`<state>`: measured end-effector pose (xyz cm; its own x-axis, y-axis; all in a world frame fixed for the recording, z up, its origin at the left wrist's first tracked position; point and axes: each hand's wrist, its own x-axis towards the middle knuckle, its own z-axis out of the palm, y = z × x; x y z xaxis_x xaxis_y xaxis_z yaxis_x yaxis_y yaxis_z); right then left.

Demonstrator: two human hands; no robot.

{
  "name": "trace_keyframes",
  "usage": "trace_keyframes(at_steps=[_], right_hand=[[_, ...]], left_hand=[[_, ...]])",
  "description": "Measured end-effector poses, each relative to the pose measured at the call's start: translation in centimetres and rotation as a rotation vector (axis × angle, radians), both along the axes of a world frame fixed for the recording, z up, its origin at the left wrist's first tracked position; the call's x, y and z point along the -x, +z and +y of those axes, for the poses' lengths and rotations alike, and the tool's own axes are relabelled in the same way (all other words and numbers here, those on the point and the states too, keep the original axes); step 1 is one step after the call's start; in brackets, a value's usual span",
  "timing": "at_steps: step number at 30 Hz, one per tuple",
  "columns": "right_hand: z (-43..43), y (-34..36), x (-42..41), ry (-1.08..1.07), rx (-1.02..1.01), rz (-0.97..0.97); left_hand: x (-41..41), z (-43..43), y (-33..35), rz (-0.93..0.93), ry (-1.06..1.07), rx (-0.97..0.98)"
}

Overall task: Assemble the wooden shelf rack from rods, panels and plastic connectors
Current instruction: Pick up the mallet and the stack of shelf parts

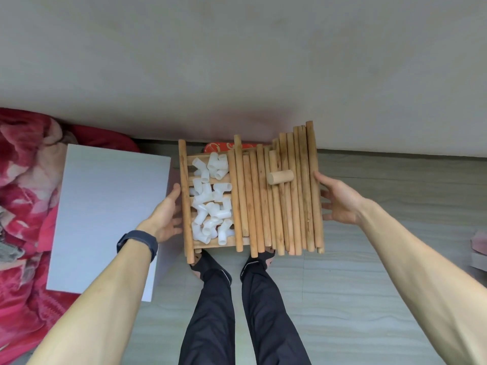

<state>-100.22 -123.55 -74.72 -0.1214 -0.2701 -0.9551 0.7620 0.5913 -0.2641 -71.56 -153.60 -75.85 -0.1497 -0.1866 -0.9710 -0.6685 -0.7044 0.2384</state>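
I carry a slatted wooden panel (210, 242) in front of me, above my feet. Several long wooden rods (287, 201) lie side by side on its right part, and one short rod (281, 177) lies across them. A heap of white plastic connectors (210, 198) fills its left part. My left hand (168, 214) holds the panel's left edge with its fingers underneath. My right hand (340, 204) holds the right edge beside the outermost rod, thumb on top.
A white box (105, 214) stands at the left on a red flowered blanket (23, 180). A pale wall (237, 61) rises straight ahead. Grey wood-look floor (355, 299) lies beneath, with my legs (237, 312) and feet below the panel.
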Motion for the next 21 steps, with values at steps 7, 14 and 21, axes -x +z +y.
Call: trace_keyframes(at_steps=[7,14,21], right_hand=[[0.6,-1.1,0.7,0.005,-0.002,0.001],[1.6,-0.2,-0.5,-0.043,-0.029,-0.016],[3.1,4.0,-3.4,-0.157,0.04,-0.062]], left_hand=[[-0.3,-0.3,-0.7,-0.025,0.001,0.0],[-0.9,-0.5,1.6,-0.044,0.008,-0.027],[-1.4,-0.4,6.9,-0.033,0.004,0.011]])
